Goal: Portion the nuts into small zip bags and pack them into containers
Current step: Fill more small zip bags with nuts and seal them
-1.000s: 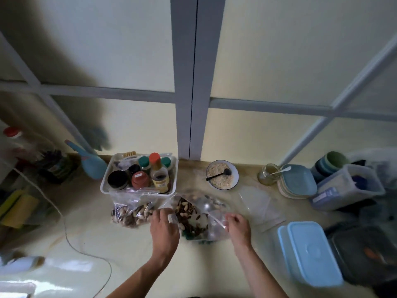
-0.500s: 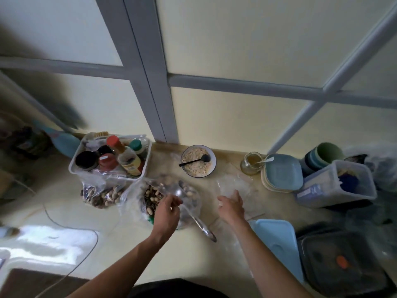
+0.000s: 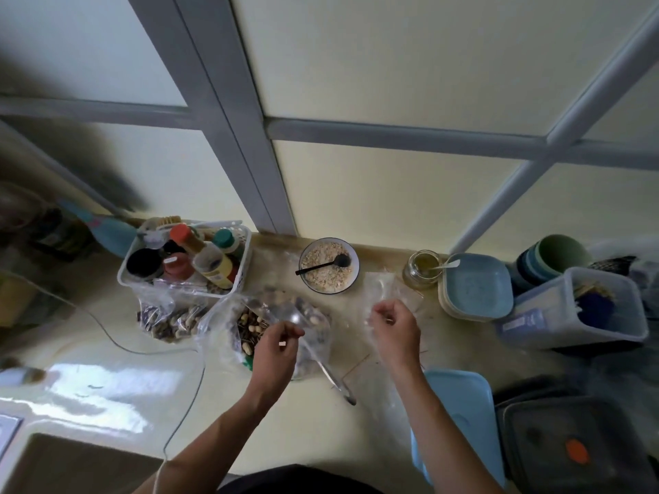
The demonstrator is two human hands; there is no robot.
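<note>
Head view looks down at a big clear bag of nuts (image 3: 249,326) lying open on the pale surface (image 3: 117,351), near the middle. The left hand (image 3: 274,347) is over the bag with its fingers curled, and it seems to pinch the top of the plastic. A shiny metal spoon (image 3: 333,376) sticks out of the bag toward the person. It is too blurry to tell if the left hand touches the spoon.

The right hand (image 3: 394,328) is just to the right of the bag. Its fingers pinch a small clear zip bag (image 3: 387,292) and hold it up. The two hands are apart.

A second bag of nuts (image 3: 167,320) lies to the left of the big one, touching a white basket (image 3: 185,279). The basket is full of jars and bottles with red, green and black tops.

Behind the bags is a bowl of oats (image 3: 330,267) with a black spoon (image 3: 322,265) in it. To its right is a glass jar (image 3: 422,269) with a white spoon in it. Next come blue plates (image 3: 476,287) in a stack, then a clear tub (image 3: 570,310) and some green cups (image 3: 556,253).

A blue lid (image 3: 460,418) lies near the right arm. A dark box (image 3: 574,447) with an orange spot sits at the far right. A thin white cord (image 3: 185,397) runs over the surface on the left.
</note>
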